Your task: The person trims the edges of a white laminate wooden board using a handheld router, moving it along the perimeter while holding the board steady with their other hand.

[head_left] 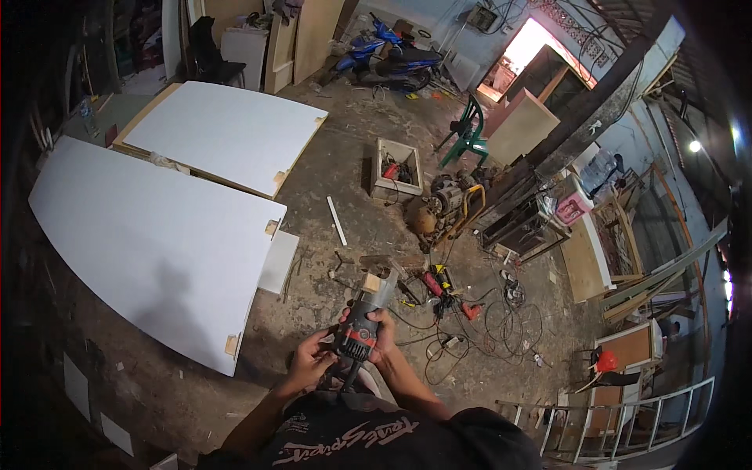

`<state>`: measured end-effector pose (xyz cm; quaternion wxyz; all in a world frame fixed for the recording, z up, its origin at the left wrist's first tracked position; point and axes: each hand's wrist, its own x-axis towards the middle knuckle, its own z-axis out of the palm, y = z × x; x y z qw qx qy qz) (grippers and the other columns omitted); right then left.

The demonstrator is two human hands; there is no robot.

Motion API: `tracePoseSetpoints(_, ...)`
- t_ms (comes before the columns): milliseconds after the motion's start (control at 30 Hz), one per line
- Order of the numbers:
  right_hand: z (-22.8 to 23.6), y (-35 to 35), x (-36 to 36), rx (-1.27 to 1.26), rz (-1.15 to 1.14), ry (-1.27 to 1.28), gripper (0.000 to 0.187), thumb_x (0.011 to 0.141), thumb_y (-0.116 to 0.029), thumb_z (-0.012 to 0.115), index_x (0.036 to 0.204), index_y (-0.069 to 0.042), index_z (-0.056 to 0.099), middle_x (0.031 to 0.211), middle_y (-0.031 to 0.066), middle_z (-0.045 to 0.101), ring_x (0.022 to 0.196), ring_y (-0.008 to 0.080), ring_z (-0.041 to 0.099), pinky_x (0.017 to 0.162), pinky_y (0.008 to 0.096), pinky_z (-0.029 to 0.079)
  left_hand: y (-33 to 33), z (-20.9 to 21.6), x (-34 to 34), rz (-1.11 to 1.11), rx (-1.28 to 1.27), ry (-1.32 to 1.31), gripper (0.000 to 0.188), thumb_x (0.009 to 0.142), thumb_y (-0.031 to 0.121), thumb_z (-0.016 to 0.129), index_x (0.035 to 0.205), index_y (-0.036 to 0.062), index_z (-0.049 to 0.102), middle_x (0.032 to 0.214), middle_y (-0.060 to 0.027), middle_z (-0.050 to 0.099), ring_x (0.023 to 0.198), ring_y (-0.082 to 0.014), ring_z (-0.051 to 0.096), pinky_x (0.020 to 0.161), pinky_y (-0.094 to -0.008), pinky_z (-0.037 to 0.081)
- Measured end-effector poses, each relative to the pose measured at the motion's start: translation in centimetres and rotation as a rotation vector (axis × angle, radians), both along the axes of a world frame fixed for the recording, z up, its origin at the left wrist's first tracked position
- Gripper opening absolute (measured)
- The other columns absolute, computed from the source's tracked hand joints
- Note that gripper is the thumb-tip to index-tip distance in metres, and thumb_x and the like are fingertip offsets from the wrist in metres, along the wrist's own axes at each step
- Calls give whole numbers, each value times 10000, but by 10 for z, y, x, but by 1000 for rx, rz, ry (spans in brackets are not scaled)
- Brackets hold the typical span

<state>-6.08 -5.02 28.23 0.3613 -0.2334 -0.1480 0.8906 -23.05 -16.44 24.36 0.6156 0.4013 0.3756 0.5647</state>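
Observation:
A trim router (359, 329) with a dark grey body, a red band and a metal base is held up in front of my chest. Its base points away from me, and a pale wooden block (373, 283) sits at that end. My right hand (384, 333) is wrapped around the router's right side, thumb on top. Curled against the left side near its vented rear end are the fingers of my left hand (313, 362); their tips are partly hidden. The black power cord (352, 377) leaves the rear end toward my body.
Large white panels (157, 243) lie at the left. Red power tools (432, 283) and tangled cables (501, 329) cover the floor at right. Beyond stand a compressor (440, 207), a tool box (397, 188) and a green chair (468, 135). A ladder (627, 427) lies lower right.

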Motion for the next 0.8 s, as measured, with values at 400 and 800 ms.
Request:
tracePoseSetpoints(400, 13, 7, 5, 16, -25, -199, 512, 752, -309, 648, 1133, 29, 593, 1035, 186, 674, 930, 323, 691, 860, 469, 581, 15, -16, 16, 12, 19, -94, 545, 982, 163, 698, 1400, -45, 418, 1064, -135, 692, 885, -164, 709, 780, -309, 587)
tracePoseSetpoints(800, -3, 9, 23, 64, -78, -413, 497, 751, -253, 654, 1140, 52, 608, 1004, 185, 694, 913, 305, 693, 858, 420, 575, 2, -35, -1, -163, -149, 67, 664, 1070, 375, 539, 1565, 15, 282, 1204, -95, 629, 1168, -178, 618, 992, -327, 484)
